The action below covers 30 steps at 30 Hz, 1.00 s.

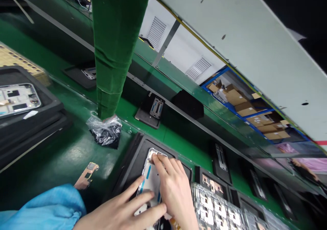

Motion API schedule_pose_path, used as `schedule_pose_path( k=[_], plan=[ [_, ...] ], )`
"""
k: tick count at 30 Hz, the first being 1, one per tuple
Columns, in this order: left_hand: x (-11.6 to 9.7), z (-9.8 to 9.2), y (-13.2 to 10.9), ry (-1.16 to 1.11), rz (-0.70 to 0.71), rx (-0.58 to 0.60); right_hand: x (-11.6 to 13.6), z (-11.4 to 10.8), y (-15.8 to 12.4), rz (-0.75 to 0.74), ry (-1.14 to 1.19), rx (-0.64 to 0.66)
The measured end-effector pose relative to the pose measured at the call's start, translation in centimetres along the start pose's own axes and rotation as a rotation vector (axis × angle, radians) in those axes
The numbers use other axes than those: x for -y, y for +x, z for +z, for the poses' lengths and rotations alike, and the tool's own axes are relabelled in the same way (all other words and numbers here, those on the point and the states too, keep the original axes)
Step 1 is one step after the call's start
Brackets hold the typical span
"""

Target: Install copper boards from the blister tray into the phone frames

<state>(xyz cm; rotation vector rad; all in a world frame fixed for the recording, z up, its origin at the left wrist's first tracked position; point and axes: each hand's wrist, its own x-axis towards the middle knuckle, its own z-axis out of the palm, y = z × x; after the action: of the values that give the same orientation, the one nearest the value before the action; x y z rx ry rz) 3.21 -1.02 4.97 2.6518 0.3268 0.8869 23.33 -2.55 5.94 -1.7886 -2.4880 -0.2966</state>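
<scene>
A phone frame (149, 179) with a white inner face and blue strips lies in a black tray (133, 162) on the green bench. My left hand (122, 211), in a blue sleeve (43, 208), rests on the frame's near part with fingers spread flat. My right hand (173, 192) lies over the frame, its fingertips pressed together on the frame's far top corner. Whether a small part is under those fingertips is hidden.
A crumpled plastic bag (106, 133) sits at the foot of a green post (114, 49). Stacked black trays (33, 121) with another frame (17, 98) stand left. A copper flex part (87, 175) lies loose. A clear tray of small parts (217, 206) is right. Further trays ride the conveyor (150, 109).
</scene>
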Motion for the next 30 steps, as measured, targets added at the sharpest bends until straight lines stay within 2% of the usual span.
schedule_pose_path(
  k=[3, 5, 7, 9, 11, 13, 15, 19, 22, 24, 27, 30],
  plan=[
    [0.0, 0.1, -0.5, 0.013, 0.009, -0.019, -0.5, 0.2, -0.6, 0.000, 0.034, 0.013],
    [0.3, 0.3, -1.5, 0.082, -0.070, -0.048, -1.0, 0.4, -1.6, -0.009, 0.139, -0.002],
    [0.8, 0.9, -2.7, 0.182, -0.328, -0.121, -1.5, 0.7, -3.0, 0.014, 0.268, -0.039],
    [1.4, 1.3, -3.7, 0.190, -0.613, -0.162, -1.8, 1.0, -4.7, 0.102, 0.362, -0.123],
    [1.9, 1.1, -3.9, 0.062, -0.787, -0.058, -2.1, 1.5, -6.5, 0.232, 0.396, -0.258],
    [2.2, 0.2, -3.3, -0.068, -0.873, 0.094, -2.5, 2.0, -8.2, 0.350, 0.375, -0.386],
    [2.7, -1.2, -2.1, -0.108, -0.925, 0.148, -2.9, 2.7, -10.1, 0.432, 0.338, -0.464],
    [4.7, -3.4, 2.2, -0.114, -0.906, 0.076, -3.7, 5.1, -13.4, 0.537, 0.363, -0.596],
    [7.5, -2.7, 7.9, -0.044, -0.834, 0.050, -4.1, 7.2, -14.7, 0.559, 0.381, -0.663],
    [9.6, -0.9, 12.6, 0.001, -0.791, 0.051, -4.0, 8.2, -14.9, 0.562, 0.360, -0.672],
    [12.2, 3.4, 19.2, 0.013, -0.745, 0.086, -2.8, 8.5, -14.8, 0.618, 0.311, -0.671],
    [12.8, 8.5, 23.0, -0.045, -0.628, 0.125, -0.4, 7.1, -15.1, 0.718, 0.264, -0.630]
  ],
)
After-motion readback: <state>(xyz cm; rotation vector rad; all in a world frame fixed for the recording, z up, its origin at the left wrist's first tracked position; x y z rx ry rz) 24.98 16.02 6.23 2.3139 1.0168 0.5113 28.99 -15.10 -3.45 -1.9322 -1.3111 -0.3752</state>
